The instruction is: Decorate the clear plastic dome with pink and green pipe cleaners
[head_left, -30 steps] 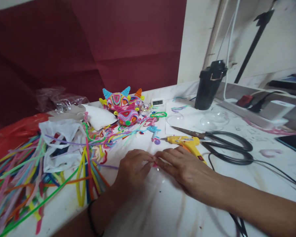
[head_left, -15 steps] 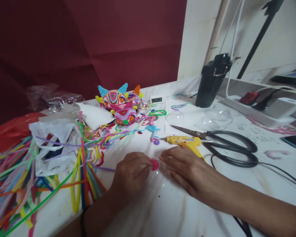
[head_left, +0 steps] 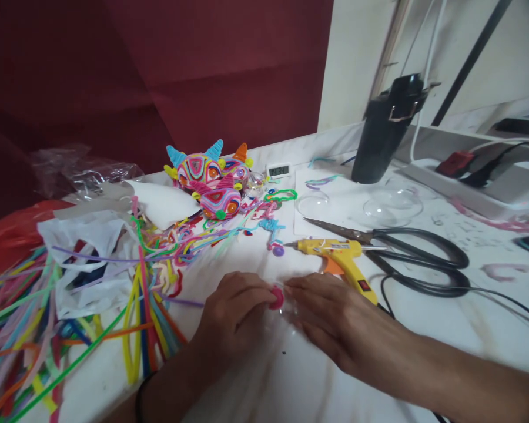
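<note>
My left hand is closed, its fingertips pressing a small round pink coil, which looks like wound pipe cleaner. The coil lies against a clear plastic dome low over the table, mostly hidden by my hands. From the other side, my right hand curls its fingers around the dome's edge. Just beyond it rests a yellow hot glue gun, with black-handled scissors partly alongside. A purple coil and a light-blue fuzzy piece lie in front of the hands.
Loose pipe cleaners and a white plastic bag spread across the left. Colourful horned animal heads stand at the back near a small digital clock. Clear domes, a black bottle and a power strip occupy the right.
The camera view has shifted slightly, showing more of the glue gun's handle. Both hands stay at the dome, and my left fingers now cover more of the pink coil's edge.
</note>
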`<action>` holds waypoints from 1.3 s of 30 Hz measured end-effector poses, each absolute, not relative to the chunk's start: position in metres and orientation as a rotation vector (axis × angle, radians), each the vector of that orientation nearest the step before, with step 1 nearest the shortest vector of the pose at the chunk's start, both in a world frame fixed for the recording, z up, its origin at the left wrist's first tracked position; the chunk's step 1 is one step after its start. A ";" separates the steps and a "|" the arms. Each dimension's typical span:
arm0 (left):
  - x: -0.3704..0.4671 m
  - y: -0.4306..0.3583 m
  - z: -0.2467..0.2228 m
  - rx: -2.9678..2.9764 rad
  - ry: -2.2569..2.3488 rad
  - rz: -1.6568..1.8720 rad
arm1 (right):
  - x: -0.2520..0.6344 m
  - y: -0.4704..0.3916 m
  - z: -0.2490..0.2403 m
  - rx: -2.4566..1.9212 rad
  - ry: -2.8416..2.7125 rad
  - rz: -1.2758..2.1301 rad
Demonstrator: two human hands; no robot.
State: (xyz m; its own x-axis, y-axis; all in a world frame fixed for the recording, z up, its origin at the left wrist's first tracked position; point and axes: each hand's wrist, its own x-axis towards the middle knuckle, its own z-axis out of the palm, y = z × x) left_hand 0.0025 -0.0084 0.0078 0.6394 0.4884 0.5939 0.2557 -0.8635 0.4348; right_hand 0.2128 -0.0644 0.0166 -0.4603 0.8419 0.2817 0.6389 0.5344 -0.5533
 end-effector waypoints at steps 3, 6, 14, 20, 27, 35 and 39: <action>-0.002 -0.006 0.008 2.587 0.511 0.973 | 0.211 -0.066 0.018 -1.185 -2.224 0.514; -0.006 -0.004 0.010 2.647 0.434 0.917 | 0.210 -0.069 0.019 -1.197 -2.249 0.501; -0.010 -0.004 0.014 2.675 0.381 0.811 | 0.209 -0.075 0.012 -1.194 -2.274 0.340; -0.009 -0.006 0.013 2.668 0.400 0.819 | 0.209 -0.072 0.011 -1.207 -2.305 0.327; 0.000 -0.010 0.007 2.567 0.513 0.993 | 0.209 -0.072 0.014 -1.298 -2.224 0.473; 0.005 -0.016 0.012 2.272 0.663 1.019 | 0.206 -0.072 0.013 -1.317 -2.220 0.422; 0.005 -0.015 0.015 2.181 0.706 0.971 | 0.208 -0.074 0.011 -1.281 -2.210 0.385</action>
State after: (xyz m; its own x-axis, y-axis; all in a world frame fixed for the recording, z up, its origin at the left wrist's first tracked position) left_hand 0.0049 -0.0150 0.0146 0.5824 0.6827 0.4413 0.2095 -0.6506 0.7300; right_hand 0.2077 -0.0741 0.0107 -0.3939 0.8629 0.3167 0.7048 0.5047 -0.4985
